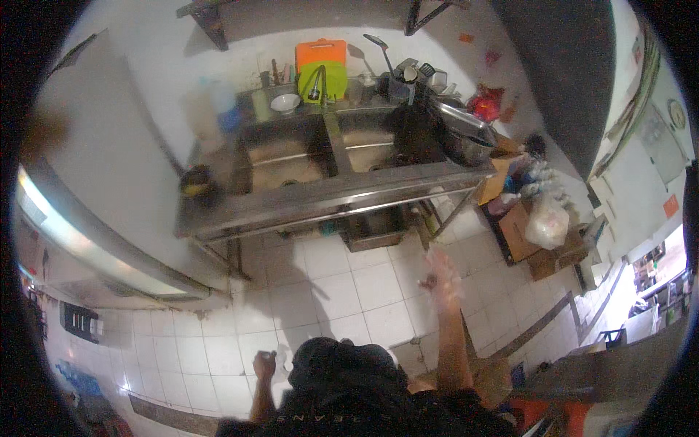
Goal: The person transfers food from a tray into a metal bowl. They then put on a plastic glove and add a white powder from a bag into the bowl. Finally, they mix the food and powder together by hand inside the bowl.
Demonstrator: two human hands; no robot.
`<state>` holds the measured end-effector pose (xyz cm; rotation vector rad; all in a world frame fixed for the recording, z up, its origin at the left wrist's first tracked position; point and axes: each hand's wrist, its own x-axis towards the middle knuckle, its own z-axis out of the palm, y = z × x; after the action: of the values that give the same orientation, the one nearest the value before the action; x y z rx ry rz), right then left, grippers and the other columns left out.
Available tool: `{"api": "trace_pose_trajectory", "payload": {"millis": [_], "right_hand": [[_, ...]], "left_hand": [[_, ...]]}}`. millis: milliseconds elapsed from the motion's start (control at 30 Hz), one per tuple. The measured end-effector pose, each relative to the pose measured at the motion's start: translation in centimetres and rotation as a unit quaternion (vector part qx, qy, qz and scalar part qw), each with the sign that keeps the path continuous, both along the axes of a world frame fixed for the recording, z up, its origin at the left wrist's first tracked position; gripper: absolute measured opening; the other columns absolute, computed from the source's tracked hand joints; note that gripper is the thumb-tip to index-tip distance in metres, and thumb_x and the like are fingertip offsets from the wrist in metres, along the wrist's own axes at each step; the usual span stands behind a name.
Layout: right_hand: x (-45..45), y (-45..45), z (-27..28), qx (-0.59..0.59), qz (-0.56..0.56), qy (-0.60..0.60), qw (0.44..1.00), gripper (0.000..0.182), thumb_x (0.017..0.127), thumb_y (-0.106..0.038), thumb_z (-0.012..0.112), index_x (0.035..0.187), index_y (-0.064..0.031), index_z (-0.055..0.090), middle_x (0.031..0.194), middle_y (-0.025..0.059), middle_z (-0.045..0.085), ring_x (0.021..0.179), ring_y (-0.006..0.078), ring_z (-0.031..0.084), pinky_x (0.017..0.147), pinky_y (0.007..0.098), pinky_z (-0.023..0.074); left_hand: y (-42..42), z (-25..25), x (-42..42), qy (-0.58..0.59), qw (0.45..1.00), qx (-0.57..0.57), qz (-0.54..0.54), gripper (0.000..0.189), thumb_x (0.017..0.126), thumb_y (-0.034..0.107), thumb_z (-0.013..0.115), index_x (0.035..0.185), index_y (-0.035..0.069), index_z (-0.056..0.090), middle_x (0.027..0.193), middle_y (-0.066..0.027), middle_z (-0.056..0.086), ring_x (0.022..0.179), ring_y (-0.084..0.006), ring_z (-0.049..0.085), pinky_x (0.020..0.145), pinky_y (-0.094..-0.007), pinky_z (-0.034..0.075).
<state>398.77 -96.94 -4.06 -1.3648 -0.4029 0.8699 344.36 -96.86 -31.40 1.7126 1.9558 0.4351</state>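
Low in the view, my left hand point(265, 363) is raised over the tiled floor with its fingers curled. A pale, blurred patch shows beside it; whether the hand holds it I cannot tell. My right hand point(441, 279) reaches forward over the floor, short of the sink's front edge. Its thumb stands apart, and something whitish and translucent covers or surrounds the blurred hand, perhaps thin plastic. Ahead stands a metal double-basin sink point(349, 198) with a faucet point(315, 92). A white bowl point(285, 103) and green and orange cutting boards point(321, 50) are at its back.
Utensils point(401, 76) and metal pans point(464, 117) crowd the sink's right end. A dark container point(374, 240) sits beneath it. Cardboard boxes point(516, 232) and a filled plastic bag point(548, 224) stand on the right. A large pale appliance or panel point(109, 251) borders the left.
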Motion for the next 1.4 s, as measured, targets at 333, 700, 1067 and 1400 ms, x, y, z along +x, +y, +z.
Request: {"api": "trace_pose_trajectory", "payload": {"millis": [333, 700, 1067, 1400], "right_hand": [[16.8, 34.9, 11.9, 0.098, 0.06, 0.003, 0.993, 0.046, 0.093, -0.03, 0.071, 0.132, -0.0096, 0.057, 0.116, 0.0093, 0.069, 0.063, 0.0093, 0.051, 0.068, 0.0315, 0.0546], [36.8, 68.9, 5.4, 0.138, 0.109, -0.119, 0.977, 0.035, 0.089, -0.024, 0.074, 0.117, -0.0072, 0.061, 0.081, 0.0046, 0.063, 0.06, 0.0183, 0.058, 0.06, 0.0379, 0.0542], [53.3, 92.4, 4.4, -0.095, 0.198, -0.853, 0.474, 0.026, 0.086, -0.017, 0.058, 0.106, -0.0074, 0.072, 0.1, 0.0178, 0.074, 0.093, 0.035, 0.07, 0.087, 0.0462, 0.0556], [59.4, 99.5, -1.8, -0.164, 0.24, -0.84, 0.458, 0.021, 0.085, -0.024, 0.062, 0.089, -0.0095, 0.077, 0.096, 0.0155, 0.074, 0.089, 0.0324, 0.071, 0.083, 0.0427, 0.0551]], "left_hand": [[2.8, -2.8, 10.5, 0.099, 0.962, -0.251, 0.052, 0.041, 0.089, 0.05, 0.068, 0.089, 0.009, 0.069, 0.086, -0.0156, 0.069, 0.083, -0.0365, 0.067, 0.074, -0.05, 0.053], [20.2, 1.8, 21.7, 0.037, 0.976, -0.14, 0.165, 0.042, 0.091, 0.048, 0.067, 0.095, 0.006, 0.068, 0.09, -0.0171, 0.069, 0.085, -0.0369, 0.066, 0.076, -0.0494, 0.052], [19.7, 4.6, 40.7, 0.037, 0.921, -0.204, 0.329, 0.044, 0.092, 0.046, 0.065, 0.101, 0.003, 0.068, 0.094, -0.0187, 0.069, 0.088, -0.0373, 0.066, 0.079, -0.0488, 0.052], [17.1, 6.9, 52.3, 0.013, 0.881, -0.226, 0.416, 0.046, 0.094, 0.044, 0.064, 0.107, 0.001, 0.067, 0.098, -0.0201, 0.069, 0.09, -0.0376, 0.065, 0.081, -0.0483, 0.051]]}}
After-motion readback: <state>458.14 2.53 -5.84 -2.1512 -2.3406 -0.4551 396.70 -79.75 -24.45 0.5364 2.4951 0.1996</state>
